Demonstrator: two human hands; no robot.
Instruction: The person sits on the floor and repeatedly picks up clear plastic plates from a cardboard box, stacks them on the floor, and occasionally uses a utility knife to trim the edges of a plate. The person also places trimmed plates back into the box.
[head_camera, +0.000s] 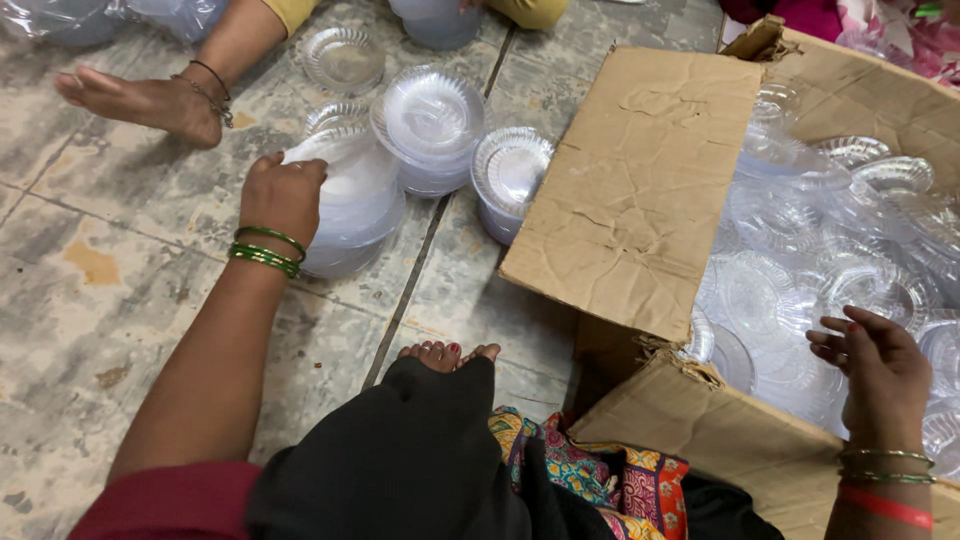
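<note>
Floor-level packing spot in a home or small workshop.

You sat barefoot on a worn, stained stone-tile floor (110, 290) rather than at a bench, which pointed to an informal, home-run workplace. A large torn cardboard box (640, 190) beside you was filled with loose clear plastic bowls (800, 290), and stacks of the same bowls (430, 125) stood on the tiles in front of you. Another person's bare foot (140, 100) rested on the floor across from you, and filled plastic bags (60, 18) lay at the far edge. You had no tables, shelves or machines around you.
</note>
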